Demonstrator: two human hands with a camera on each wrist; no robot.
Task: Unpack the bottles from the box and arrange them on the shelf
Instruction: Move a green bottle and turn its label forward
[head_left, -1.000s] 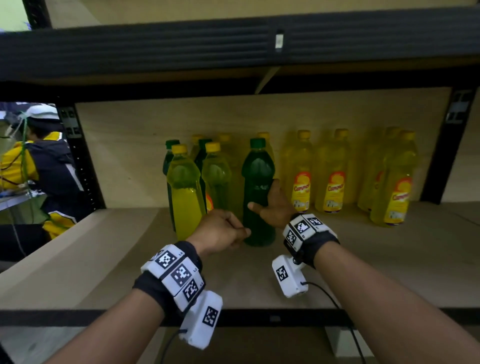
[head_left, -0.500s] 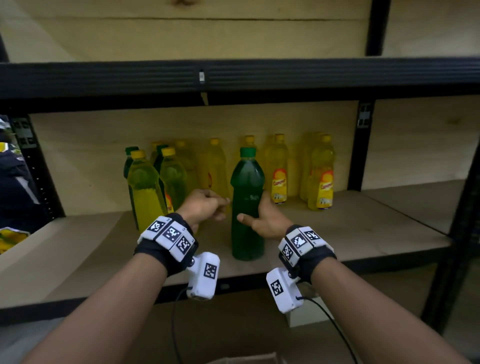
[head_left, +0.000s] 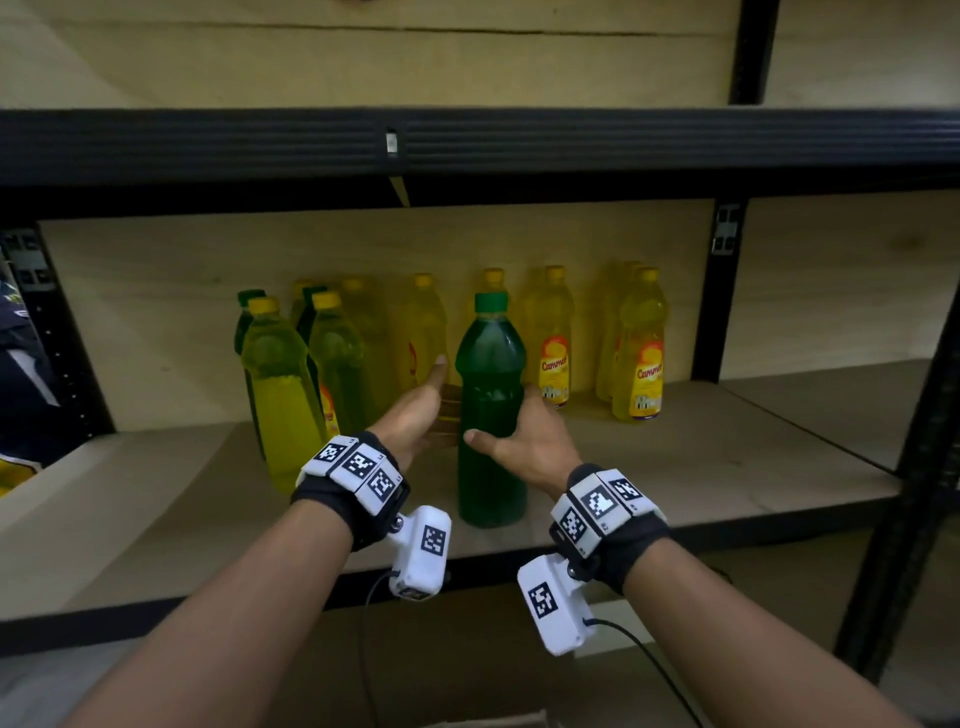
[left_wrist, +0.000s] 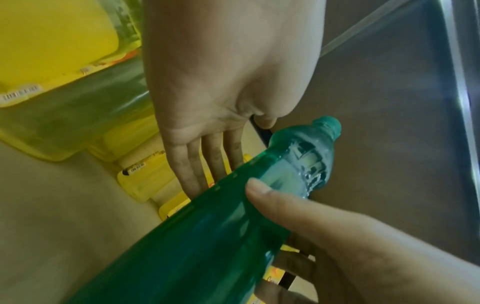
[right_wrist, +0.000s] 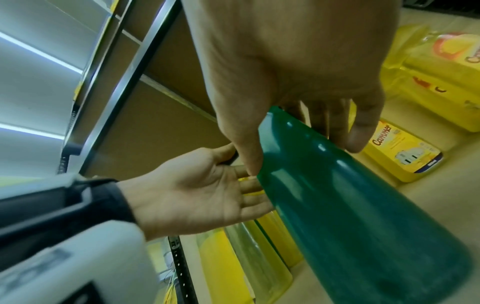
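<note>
A tall green bottle (head_left: 491, 415) with a green cap stands upright near the front of the wooden shelf (head_left: 701, 467). My right hand (head_left: 524, 441) holds its middle, thumb on the front and fingers round the right side and back. In the right wrist view the thumb and fingers straddle the green bottle (right_wrist: 350, 205). My left hand (head_left: 421, 410) is flat, fingers straight, just left of the bottle with its fingertips reaching behind it. The left wrist view shows the straight fingers (left_wrist: 207, 164) beside the green bottle (left_wrist: 194, 236), and my right hand (left_wrist: 337, 236).
Several yellow bottles (head_left: 639, 348) stand along the back, with more yellow and dark green ones (head_left: 275, 384) at the left. A black beam (head_left: 467, 145) runs overhead and black uprights (head_left: 717, 291) stand on the right. A cardboard edge (head_left: 493, 719) shows at the bottom.
My left hand went from loosely curled to flat with straight fingers beside the green bottle. My right thumb has closed onto the bottle's front. The view has pulled back from the shelf.
</note>
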